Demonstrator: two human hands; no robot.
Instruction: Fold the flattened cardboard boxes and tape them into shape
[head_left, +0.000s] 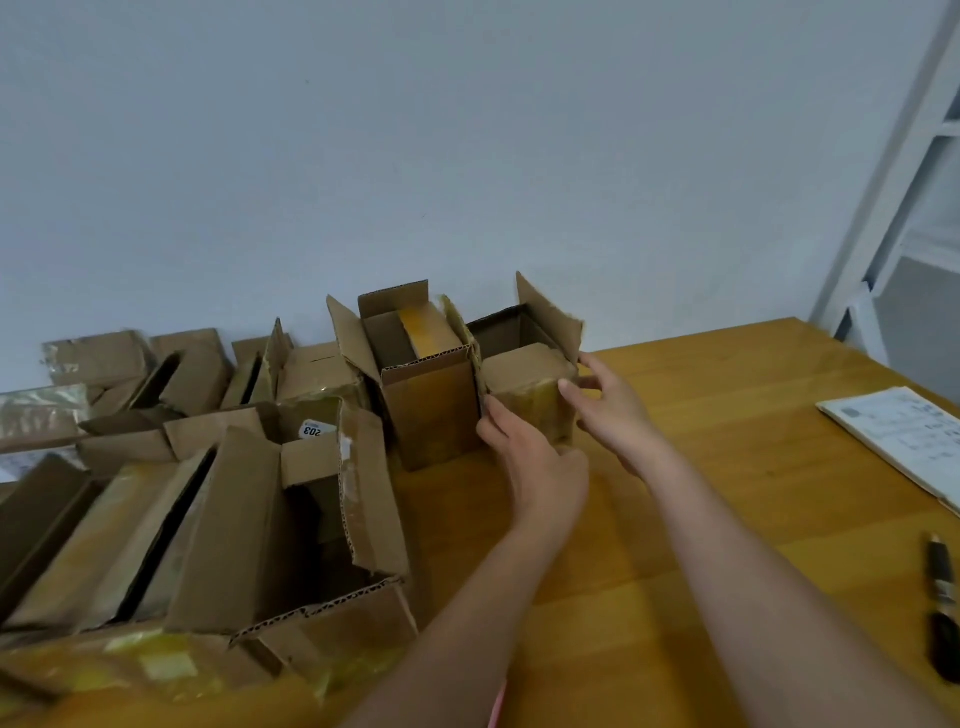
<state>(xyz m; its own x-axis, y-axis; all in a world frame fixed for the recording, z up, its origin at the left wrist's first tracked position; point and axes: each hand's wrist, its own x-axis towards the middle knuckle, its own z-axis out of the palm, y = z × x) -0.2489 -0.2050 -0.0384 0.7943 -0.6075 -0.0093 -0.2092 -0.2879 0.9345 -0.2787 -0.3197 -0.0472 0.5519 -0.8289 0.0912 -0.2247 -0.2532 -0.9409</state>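
Hands: both are working the same small brown cardboard box (524, 387) out on the light wooden table (701, 467).
Left hand (530, 457): it's gripping the box's near left corner, fingers curling up the left edge and thumb tucking in low on the front face.
Right hand (613, 402): it's pinching the box's right edge, thumb sitting on the front corner and fingers reaching round the far side, so it's holding on, not just hovering.
Small box: it's standing upright on the table, near flap lying folded over the top, one tall flap sticking up at the back right, front face looking shiny with yellowish tape.
Next door: a taller open brown cardboard box (426, 384) is standing right against its left side, flaps pointing up, with a yellow-taped piece showing inside.
Further left: a big open cardboard carton (311, 519) is sitting at the table's near left, holding flattened brown pieces on edge, with a white sticker reading 203 (314, 430) showing near its back.
Behind that: a messy row of more taped brown boxes (187, 374) is lining up along the pale grey wall (415, 156).
Right side: a white printed paper sheet (898, 436) is lying well apart from the hands near the table's right edge.
Near right: a dark slim tool (943, 608) is lying by the edge, too blurry to say what exactly.
Far right: a white metal frame (904, 156) is standing beyond the table's corner.
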